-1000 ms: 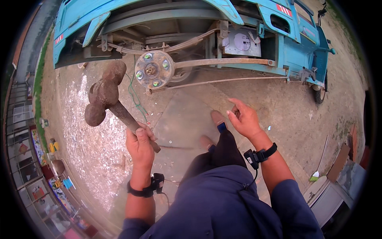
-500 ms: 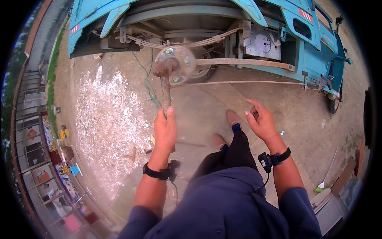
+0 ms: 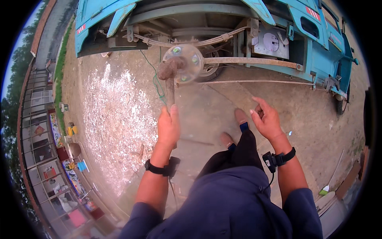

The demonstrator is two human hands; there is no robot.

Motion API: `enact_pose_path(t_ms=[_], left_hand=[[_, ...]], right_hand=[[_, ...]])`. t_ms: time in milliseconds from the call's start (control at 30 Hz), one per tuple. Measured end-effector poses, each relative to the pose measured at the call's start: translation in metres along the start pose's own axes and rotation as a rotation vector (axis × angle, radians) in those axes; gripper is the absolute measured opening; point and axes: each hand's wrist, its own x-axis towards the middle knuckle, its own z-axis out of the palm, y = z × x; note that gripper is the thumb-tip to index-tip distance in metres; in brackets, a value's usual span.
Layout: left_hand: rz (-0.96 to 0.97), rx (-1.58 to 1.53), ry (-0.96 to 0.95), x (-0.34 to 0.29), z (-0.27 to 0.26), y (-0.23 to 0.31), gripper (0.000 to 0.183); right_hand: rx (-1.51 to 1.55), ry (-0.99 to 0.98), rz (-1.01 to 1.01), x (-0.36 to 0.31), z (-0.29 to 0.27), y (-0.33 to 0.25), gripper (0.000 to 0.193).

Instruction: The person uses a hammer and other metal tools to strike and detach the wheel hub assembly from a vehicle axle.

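Note:
My left hand is closed round the wooden handle of a hammer, whose rusty, blocky head points up and away from me. The head overlaps the left edge of a round, dusty wheel hub on the blue truck; whether they touch I cannot tell. Green-marked studs or nuts show on the hub's face. No wheel is mounted on it. My right hand hovers in the air below the truck's side, holding nothing, with fingers loosely bent and apart.
Above the hub runs a leaf spring under the blue truck. A rusty bar stretches rightward from the hub. Green cord hangs near the hammer. White flakes cover the ground at left; a broom lies far right.
The scene has shifted slightly to the right in the picture. The hammer head sits a little farther left against the hub. My right hand keeps much the same pose.

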Motion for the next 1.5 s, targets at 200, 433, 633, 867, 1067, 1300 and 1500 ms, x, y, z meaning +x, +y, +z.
enact_pose_path(t_ms=[200,433,633,867,1067,1300,1500], left_hand=[[0.069,-0.336,0.069,0.009,-0.055,0.063,0.039],[0.403,-0.693,0.324,-0.005,-0.056,0.091,0.063],[-0.122,-0.251,-0.007,0.017,-0.008,0.010,0.040],[0.406,-0.650,0.273,0.002,-0.080,0.085,0.060],[-0.022,0.048,-0.068,0.001,-0.005,-0.012,0.040],[-0.262,-0.394,-0.071,-0.013,-0.022,-0.012,0.038],[-0.385,-0.424,0.014,0.000,-0.047,-0.009,0.039]], right_hand=[[0.024,0.013,0.077,-0.003,-0.008,0.007,0.042],[0.010,0.054,0.064,0.000,-0.012,0.008,0.043],[0.065,0.040,0.049,0.000,-0.006,0.006,0.044],[0.026,0.061,0.032,0.003,-0.011,0.009,0.043],[0.059,0.045,0.031,0.016,-0.006,-0.009,0.042],[0.036,-0.060,-0.026,0.079,0.022,-0.044,0.052],[0.012,-0.125,-0.016,0.175,0.078,-0.076,0.064]])
